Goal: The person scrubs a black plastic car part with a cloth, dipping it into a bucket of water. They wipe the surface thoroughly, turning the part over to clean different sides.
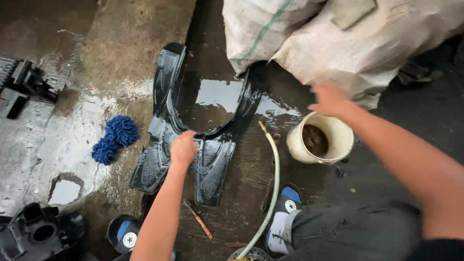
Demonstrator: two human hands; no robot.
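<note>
Black ribbed plastic panel (193, 140) — wet, U-shaped — under left hand (183, 148).

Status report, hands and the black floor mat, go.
Left hand pressing on black floor mat. Right hand open above bucket. Hose beside mat.

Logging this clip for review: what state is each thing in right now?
Black ribbed plastic floor panel: flat on the wet ground, glossy with water.
Left hand: pressed on the panel.
Right hand: open, above the bucket, blurred.
Cream plastic bucket: upright, brown matter inside.
Blue shaggy wash mitt: lying loose, untouched.
Pale green hose: lying unheld, no water visible from it.
</note>
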